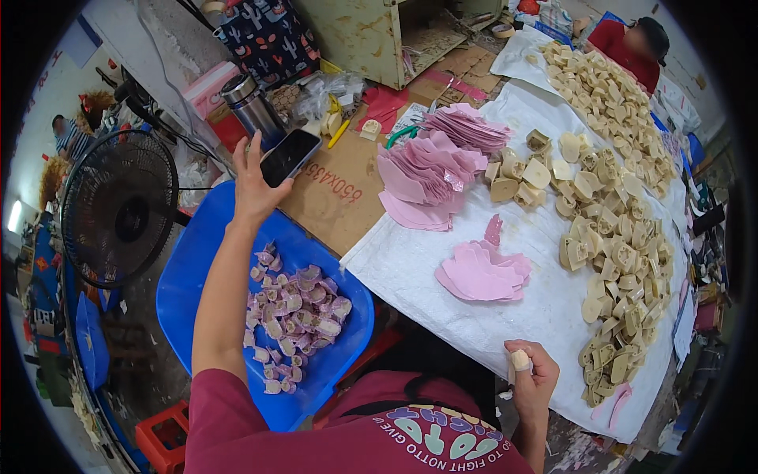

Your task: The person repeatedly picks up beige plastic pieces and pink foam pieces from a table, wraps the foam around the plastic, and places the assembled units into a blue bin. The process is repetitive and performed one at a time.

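Observation:
My left hand (257,188) reaches forward past the blue tub, its thumb and fingers at the edge of a dark-screened smartphone (290,156). The phone tilts beside a steel thermos (253,109). Low over the front edge of the white sheet, my right hand (534,379) is curled closed. A beige wrap or cap (520,360) covers one of its fingertips; anything inside the fist is hidden. Ahead of it lies a small fan of pink cut pieces (484,271), with a taller pink stack (426,178) farther back.
Many beige shoe-heel-like blocks (612,276) cover the right of the white sheet (410,265). The blue tub (185,276) holds pink-covered blocks (296,312). Green-handled scissors (401,136) and a yellow cutter (338,134) lie beyond. A black fan (118,207) stands left; a person (628,55) sits far right.

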A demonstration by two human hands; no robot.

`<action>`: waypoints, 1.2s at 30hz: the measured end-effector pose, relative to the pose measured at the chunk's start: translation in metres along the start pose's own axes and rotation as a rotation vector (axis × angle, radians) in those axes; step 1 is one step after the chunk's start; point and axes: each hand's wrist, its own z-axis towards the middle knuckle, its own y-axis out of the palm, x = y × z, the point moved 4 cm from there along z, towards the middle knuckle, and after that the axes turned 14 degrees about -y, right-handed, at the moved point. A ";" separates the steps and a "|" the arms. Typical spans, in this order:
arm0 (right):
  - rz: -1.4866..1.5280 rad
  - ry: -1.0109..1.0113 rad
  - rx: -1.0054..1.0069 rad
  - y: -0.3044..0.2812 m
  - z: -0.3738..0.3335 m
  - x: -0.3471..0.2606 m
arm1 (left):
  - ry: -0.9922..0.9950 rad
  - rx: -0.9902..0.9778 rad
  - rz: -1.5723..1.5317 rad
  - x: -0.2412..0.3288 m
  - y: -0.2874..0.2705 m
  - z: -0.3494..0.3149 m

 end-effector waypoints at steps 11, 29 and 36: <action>0.137 0.007 0.002 0.001 -0.003 -0.008 | -0.526 -0.780 -1.678 0.132 0.018 -0.099; 0.374 -0.182 0.220 -0.032 -0.022 -0.006 | -0.126 -1.559 -1.167 0.304 0.036 -0.278; -0.587 -0.422 0.185 -0.043 -0.015 -0.035 | -0.340 -1.713 -1.164 0.291 0.030 -0.273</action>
